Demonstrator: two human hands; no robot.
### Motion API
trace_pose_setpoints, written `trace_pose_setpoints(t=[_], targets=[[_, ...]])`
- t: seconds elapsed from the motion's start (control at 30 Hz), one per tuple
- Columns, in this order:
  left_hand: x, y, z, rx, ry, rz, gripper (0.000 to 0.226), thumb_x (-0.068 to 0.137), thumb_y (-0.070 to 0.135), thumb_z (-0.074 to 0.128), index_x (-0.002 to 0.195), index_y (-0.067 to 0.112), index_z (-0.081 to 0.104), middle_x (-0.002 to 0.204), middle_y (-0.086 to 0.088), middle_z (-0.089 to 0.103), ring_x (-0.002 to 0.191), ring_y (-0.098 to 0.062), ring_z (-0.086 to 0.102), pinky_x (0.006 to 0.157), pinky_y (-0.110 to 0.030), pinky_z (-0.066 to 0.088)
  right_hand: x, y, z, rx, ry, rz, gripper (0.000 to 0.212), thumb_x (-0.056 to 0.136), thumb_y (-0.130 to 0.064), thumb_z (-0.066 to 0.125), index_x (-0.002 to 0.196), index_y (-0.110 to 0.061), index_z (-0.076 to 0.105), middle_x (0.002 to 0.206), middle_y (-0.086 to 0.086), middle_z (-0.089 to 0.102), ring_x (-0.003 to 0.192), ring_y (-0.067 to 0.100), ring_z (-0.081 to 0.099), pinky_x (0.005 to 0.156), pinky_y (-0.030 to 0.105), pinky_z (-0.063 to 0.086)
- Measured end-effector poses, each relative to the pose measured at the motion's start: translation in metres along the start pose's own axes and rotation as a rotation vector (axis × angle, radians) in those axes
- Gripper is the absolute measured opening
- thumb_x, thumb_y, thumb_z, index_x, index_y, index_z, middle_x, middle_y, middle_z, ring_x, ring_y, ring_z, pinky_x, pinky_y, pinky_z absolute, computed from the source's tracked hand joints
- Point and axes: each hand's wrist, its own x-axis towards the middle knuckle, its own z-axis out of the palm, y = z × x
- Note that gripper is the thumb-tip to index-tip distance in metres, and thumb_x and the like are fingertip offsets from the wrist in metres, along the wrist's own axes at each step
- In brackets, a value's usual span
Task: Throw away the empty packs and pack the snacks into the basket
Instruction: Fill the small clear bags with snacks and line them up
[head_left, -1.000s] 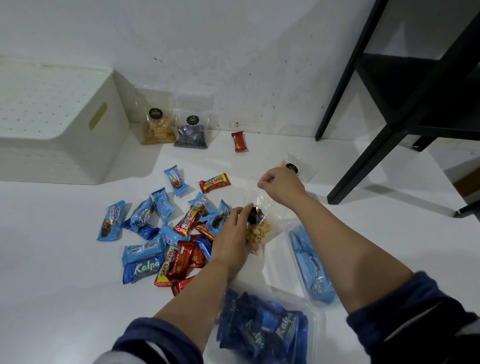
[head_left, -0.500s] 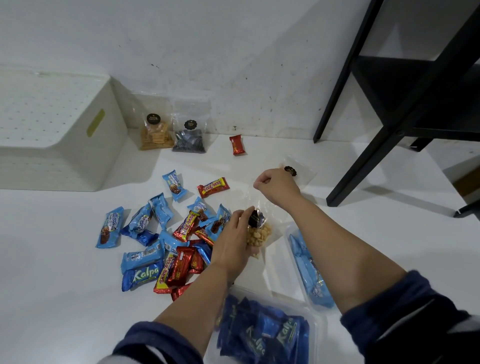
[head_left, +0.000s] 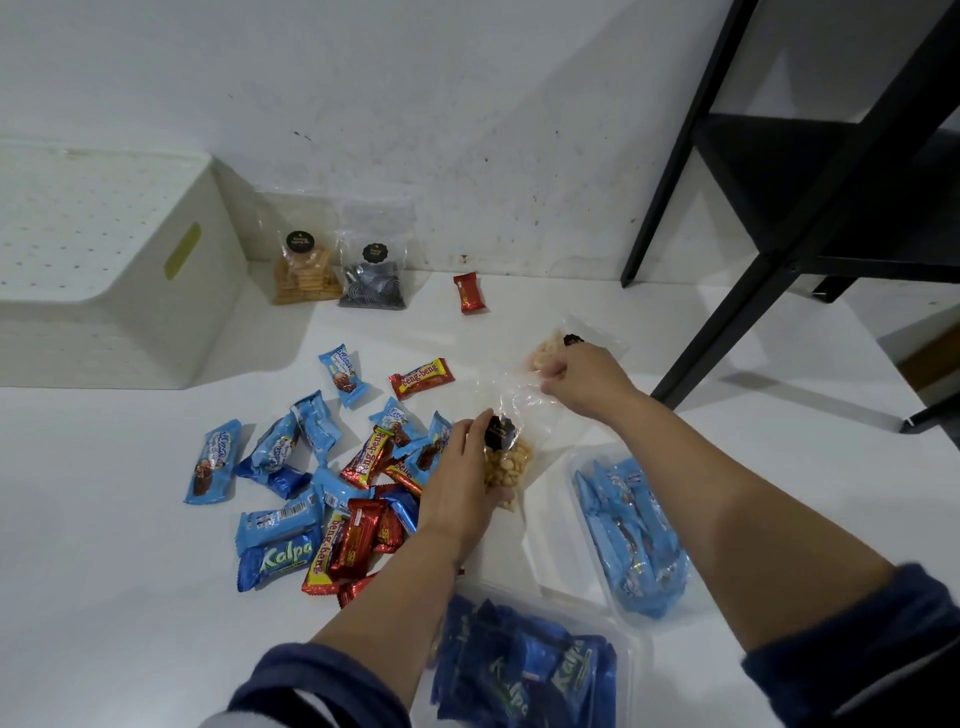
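A white perforated basket (head_left: 98, 260) sits upside down on the counter (head_left: 104, 597), well to the left of and beyond both hands. A black shelf frame (head_left: 810, 171) stands past the right hand, to its right. Nearest the person, under the left forearm, a clear tray (head_left: 631, 654) holds dark blue Kalpa packs (head_left: 524, 670); a second clear tray (head_left: 587, 467) under the right forearm holds light blue bars (head_left: 628, 535). Just left of the left hand lies a loose pile of wrappers (head_left: 332, 483), blue and red together. Far beyond the left hand, against the wall, stand a cracker bag (head_left: 304, 270) and a dark snack bag (head_left: 374, 280), with a small red bar (head_left: 469, 292) to their right.

The left hand (head_left: 460, 488) is wrapped around the lower part of a clear nut bag (head_left: 506, 457), fingers curled against its black sticker. The right hand (head_left: 582, 379) is closed, pinching that bag's clear top edge. Right behind the right hand's knuckles lies another small bag (head_left: 550, 351) of pale snacks, touching it or nearly so; the plastic is too clear to be sure.
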Motion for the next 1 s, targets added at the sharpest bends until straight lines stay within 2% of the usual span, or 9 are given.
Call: trace_pose_setpoints(t=[0.13, 0.23, 0.33, 0.43, 0.57, 0.7, 0.87, 0.93, 1.0], targets=[[0.004, 0.006, -0.001, -0.018, -0.036, -0.020, 0.085, 0.075, 0.014, 0.077, 0.142, 0.027, 0.027, 0.142, 0.003, 0.031, 0.119, -0.021, 0.049, 0.086, -0.031, 0.048, -0.010, 0.006, -0.004, 0.012, 0.082, 0.003, 0.019, 0.087, -0.005, 0.059, 0.094, -0.014, 0.075, 0.106, 0.006, 0.069, 0.100, 0.024, 0.063, 0.089, 0.034, 0.052], [0.010, 0.019, -0.005, -0.154, -0.002, -0.098, 0.055, 0.083, 0.022, 0.069, 0.130, 0.021, 0.041, 0.136, 0.000, 0.033, 0.109, -0.018, 0.050, 0.087, -0.028, 0.046, -0.016, 0.006, 0.004, 0.035, 0.126, 0.008, 0.023, 0.088, -0.003, 0.056, 0.094, -0.016, 0.073, 0.107, 0.003, 0.069, 0.100, 0.023, 0.063, 0.087, 0.031, 0.052], [0.026, 0.038, -0.012, -0.477, 0.093, -0.245, 0.020, 0.092, 0.038, 0.053, 0.107, 0.024, 0.056, 0.125, 0.002, 0.046, 0.108, -0.013, 0.049, 0.089, -0.025, 0.038, -0.026, 0.008, 0.009, 0.108, 0.142, -0.036, 0.018, 0.088, -0.007, 0.057, 0.092, -0.018, 0.071, 0.105, 0.001, 0.068, 0.097, 0.019, 0.064, 0.088, 0.033, 0.052], [0.043, 0.051, -0.021, -0.620, 0.163, -0.325, 0.028, 0.092, 0.049, 0.050, 0.097, 0.023, 0.061, 0.112, 0.003, 0.060, 0.098, -0.011, 0.055, 0.087, -0.030, 0.041, -0.038, 0.008, 0.009, 0.098, 0.107, -0.086, 0.015, 0.087, -0.016, 0.062, 0.092, -0.025, 0.073, 0.096, -0.005, 0.068, 0.093, 0.014, 0.064, 0.088, 0.035, 0.052], [0.041, 0.058, -0.023, -0.644, 0.179, -0.306, 0.018, 0.093, 0.032, 0.056, 0.087, 0.017, 0.065, 0.094, 0.004, 0.063, 0.073, -0.001, 0.053, 0.086, -0.029, 0.044, -0.047, 0.008, 0.008, 0.231, 0.097, -0.067, 0.012, 0.086, -0.033, 0.064, 0.086, -0.025, 0.073, 0.085, -0.010, 0.066, 0.091, 0.013, 0.063, 0.086, 0.037, 0.052], [0.038, 0.059, -0.021, -0.663, 0.169, -0.293, 0.021, 0.093, 0.027, 0.057, 0.073, 0.025, 0.062, 0.086, 0.014, 0.060, 0.090, -0.013, 0.058, 0.096, -0.034, 0.046, -0.042, 0.007, 0.011, 0.234, 0.139, -0.012, 0.016, 0.087, -0.029, 0.062, 0.072, -0.026, 0.068, 0.082, -0.005, 0.067, 0.086, 0.016, 0.062, 0.080, 0.034, 0.052], [0.041, 0.049, -0.016, -0.639, 0.158, -0.270, 0.018, 0.091, 0.032, 0.057, 0.075, 0.027, 0.063, 0.109, 0.003, 0.061, 0.106, -0.017, 0.058, 0.099, -0.037, 0.047, -0.030, 0.005, 0.011, 0.207, 0.129, 0.062, 0.023, 0.092, -0.026, 0.056, 0.069, -0.027, 0.057, 0.084, -0.004, 0.060, 0.086, 0.020, 0.059, 0.078, 0.032, 0.047], [0.040, 0.049, -0.018, -0.673, 0.153, -0.250, 0.014, 0.092, 0.029, 0.057, 0.078, 0.028, 0.061, 0.106, 0.010, 0.056, 0.108, -0.016, 0.057, 0.098, -0.032, 0.047, -0.028, 0.001, 0.013, 0.206, 0.142, 0.056, 0.024, 0.093, -0.025, 0.054, 0.069, -0.025, 0.056, 0.086, -0.001, 0.061, 0.088, 0.021, 0.059, 0.079, 0.033, 0.047], [0.036, 0.041, -0.018, -0.660, 0.097, -0.203, 0.005, 0.091, 0.026, 0.060, 0.096, 0.027, 0.058, 0.115, 0.010, 0.052, 0.109, -0.014, 0.056, 0.097, -0.031, 0.047, -0.027, -0.003, 0.014, 0.227, 0.160, 0.038, 0.020, 0.094, -0.024, 0.052, 0.076, -0.019, 0.058, 0.088, 0.000, 0.061, 0.088, 0.021, 0.057, 0.077, 0.032, 0.046]])
